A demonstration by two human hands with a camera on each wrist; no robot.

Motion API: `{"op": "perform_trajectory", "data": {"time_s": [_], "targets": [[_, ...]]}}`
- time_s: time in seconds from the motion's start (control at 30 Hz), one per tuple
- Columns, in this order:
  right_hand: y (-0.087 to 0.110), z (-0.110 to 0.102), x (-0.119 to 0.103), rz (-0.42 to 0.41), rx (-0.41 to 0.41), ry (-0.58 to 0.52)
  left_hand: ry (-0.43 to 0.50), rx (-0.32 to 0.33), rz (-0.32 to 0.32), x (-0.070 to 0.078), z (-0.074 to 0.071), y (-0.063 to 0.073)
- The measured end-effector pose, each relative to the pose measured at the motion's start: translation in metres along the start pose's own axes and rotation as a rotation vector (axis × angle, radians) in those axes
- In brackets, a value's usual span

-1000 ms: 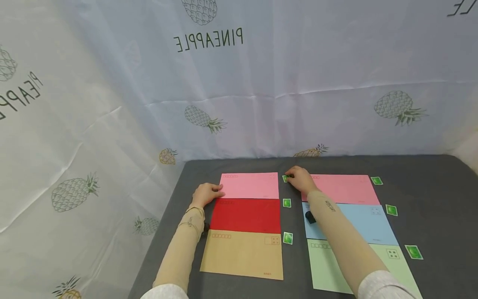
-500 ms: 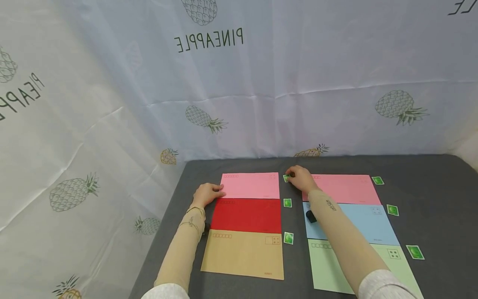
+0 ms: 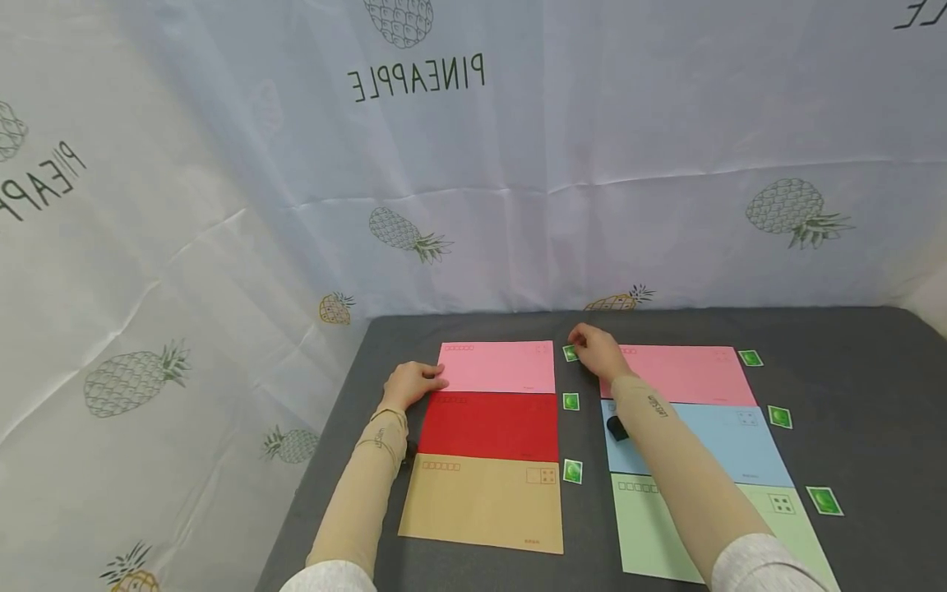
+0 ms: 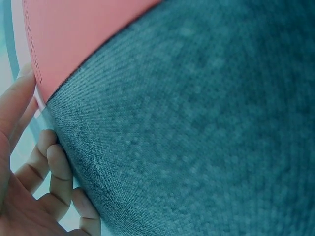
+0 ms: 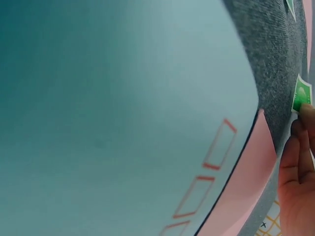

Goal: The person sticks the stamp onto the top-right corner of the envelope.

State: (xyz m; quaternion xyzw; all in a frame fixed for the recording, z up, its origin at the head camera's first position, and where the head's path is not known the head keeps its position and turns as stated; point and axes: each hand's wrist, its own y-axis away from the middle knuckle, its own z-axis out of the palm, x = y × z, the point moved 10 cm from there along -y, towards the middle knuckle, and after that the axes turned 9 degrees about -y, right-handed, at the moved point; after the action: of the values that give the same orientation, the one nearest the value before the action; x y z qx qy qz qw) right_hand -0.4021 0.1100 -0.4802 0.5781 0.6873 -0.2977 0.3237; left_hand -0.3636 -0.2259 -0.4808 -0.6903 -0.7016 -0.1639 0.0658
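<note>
My left hand point(image 3: 411, 385) rests at the left edge of the left pink envelope point(image 3: 497, 367), the thumb at its lower corner. In the left wrist view the lower fingers point(image 4: 59, 167) are loosely bent beside that envelope's corner. At the back, between the two envelope columns, my right hand point(image 3: 598, 352) pinches a small green stamp point(image 3: 570, 353) by its edge. In the right wrist view the thumb overlaps the lower corner of this stamp point(image 5: 301, 93). The right forearm crosses over the blue envelope point(image 3: 718, 444) and the green envelope point(image 3: 747, 526), hiding parts of both.
Below the left pink envelope lie a red envelope point(image 3: 491, 426) and a tan envelope point(image 3: 481, 503). Another pink envelope point(image 3: 688, 374) tops the right column. More green stamps point(image 3: 570, 401) lie to the right of both columns. A pineapple-print curtain point(image 3: 518, 181) borders the dark table point(image 3: 873, 411).
My right hand has lifted slightly at the back, uncovering a little more of the stamp. The left hand and the envelopes stay in place; the head view has shifted slightly.
</note>
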Motion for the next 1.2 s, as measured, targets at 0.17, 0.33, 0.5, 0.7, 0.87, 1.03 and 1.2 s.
{"op": "perform_trajectory", "data": {"time_s": [0.17,0.33,0.5,0.7,0.87,1.03,1.2], "targets": [[-0.002,-0.004,0.001,0.026,0.016,-0.073,-0.006,-0.006,-0.002,0.000,0.000,0.000],[-0.007,-0.002,-0.002,0.049,0.014,-0.195,-0.013,0.002,-0.006,-0.003,0.000,0.000],[-0.010,0.008,-0.011,0.055,0.008,-0.273,-0.014,0.004,-0.006,-0.003,0.000,-0.001],[-0.011,0.020,-0.020,0.050,0.030,-0.321,-0.011,0.002,0.002,-0.002,-0.001,-0.003],[-0.012,0.031,-0.024,0.061,0.019,-0.311,-0.008,-0.004,0.004,-0.002,-0.001,-0.005],[-0.013,0.038,-0.025,0.066,0.014,-0.321,0.000,-0.013,-0.005,-0.003,0.000,-0.004],[-0.016,0.043,-0.027,0.074,0.000,-0.327,0.007,-0.014,-0.011,-0.004,0.001,-0.004]]}}
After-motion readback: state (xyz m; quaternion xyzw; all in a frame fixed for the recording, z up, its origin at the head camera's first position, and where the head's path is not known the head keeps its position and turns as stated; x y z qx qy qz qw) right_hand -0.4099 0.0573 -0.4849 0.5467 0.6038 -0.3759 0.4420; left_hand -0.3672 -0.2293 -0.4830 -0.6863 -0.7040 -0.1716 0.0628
